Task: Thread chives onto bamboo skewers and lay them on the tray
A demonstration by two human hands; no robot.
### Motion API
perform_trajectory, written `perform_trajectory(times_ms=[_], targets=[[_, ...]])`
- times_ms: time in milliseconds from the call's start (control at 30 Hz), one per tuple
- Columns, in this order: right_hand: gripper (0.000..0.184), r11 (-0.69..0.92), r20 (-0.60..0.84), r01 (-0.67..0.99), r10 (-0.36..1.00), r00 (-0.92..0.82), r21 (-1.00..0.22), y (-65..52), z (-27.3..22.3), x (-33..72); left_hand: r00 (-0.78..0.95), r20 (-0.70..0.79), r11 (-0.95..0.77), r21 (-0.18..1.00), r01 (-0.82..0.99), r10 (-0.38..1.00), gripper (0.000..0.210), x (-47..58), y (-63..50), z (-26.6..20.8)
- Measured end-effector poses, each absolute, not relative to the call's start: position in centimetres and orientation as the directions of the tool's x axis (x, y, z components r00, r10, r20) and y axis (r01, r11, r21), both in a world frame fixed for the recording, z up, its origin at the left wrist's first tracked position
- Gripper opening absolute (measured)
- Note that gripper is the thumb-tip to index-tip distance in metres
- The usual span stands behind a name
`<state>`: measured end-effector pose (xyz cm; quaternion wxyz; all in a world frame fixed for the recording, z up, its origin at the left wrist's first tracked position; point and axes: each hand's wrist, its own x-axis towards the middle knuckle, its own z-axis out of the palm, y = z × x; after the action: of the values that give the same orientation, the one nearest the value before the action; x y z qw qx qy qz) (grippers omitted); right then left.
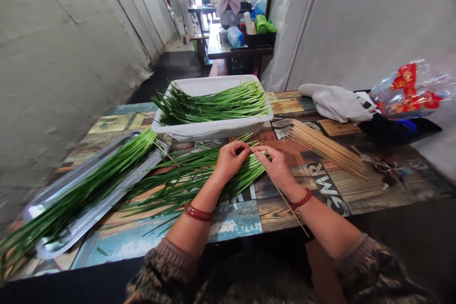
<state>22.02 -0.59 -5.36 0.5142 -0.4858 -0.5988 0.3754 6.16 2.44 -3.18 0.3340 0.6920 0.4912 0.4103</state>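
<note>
My left hand (231,159) is closed in a pinch on garlic chives, its fingertips almost meeting those of my right hand. My right hand (276,166) is closed around a thin bamboo skewer (290,206), whose long end slants down toward the table's front edge. The skewer's upper end is hidden among the fingers. Beneath both hands lies a loose spread of garlic chives (178,183), pale stems to the right and dark leaves to the left. At left, a metal tray (94,221) bears more chives (107,178), with a skewer (166,153) across their stem ends.
A white tub (210,128) of chives (213,102) stands behind my hands. To the right lie a bundle of bamboo skewers (327,149), keys (386,168), a pale cap (338,102) and a plastic bag (409,90). Two people and another table (223,50) are farther back.
</note>
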Motion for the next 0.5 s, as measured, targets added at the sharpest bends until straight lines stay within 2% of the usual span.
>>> perform_trajectory(times_ms=[500], targets=[[0.026,0.238,0.246,0.215,0.969,0.009,-0.947,-0.53,-5.76,22.11,0.203,0.214,-0.277,0.887,0.369,0.955,0.014,6.33,1.98,-2.39]])
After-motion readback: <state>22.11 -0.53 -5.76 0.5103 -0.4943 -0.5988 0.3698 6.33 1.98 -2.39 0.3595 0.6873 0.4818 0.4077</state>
